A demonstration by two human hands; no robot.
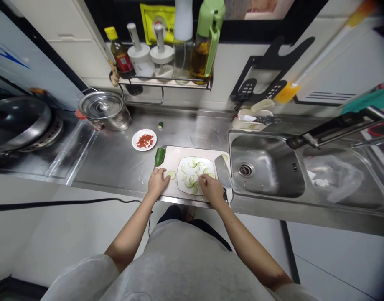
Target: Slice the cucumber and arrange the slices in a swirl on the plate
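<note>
A white square plate (181, 187) lies on a pale cutting board (169, 155), with thin half-round cucumber slices (192, 179) set out on it in curved pairs. Over the plate's right side, my right hand (212, 190) has its fingertips pinched together at a slice, which they mostly cover. My left hand (158, 182) rests at the board's left edge, thumb and forefinger apart, beside a round cucumber slice (171, 174). Just above that hand is a cut piece of cucumber (159, 156). A kitchen knife (222, 170) lies on the board's right side, its handle partly behind my right forearm.
Chopped red bits fill a small white plate (134, 141) at the back left, near a cucumber end (160, 124). A lidded steel pot (116, 119) and a stove pan (19, 121) stand left. The sink (263, 163) is right; a bottle rack (179, 85) hangs behind.
</note>
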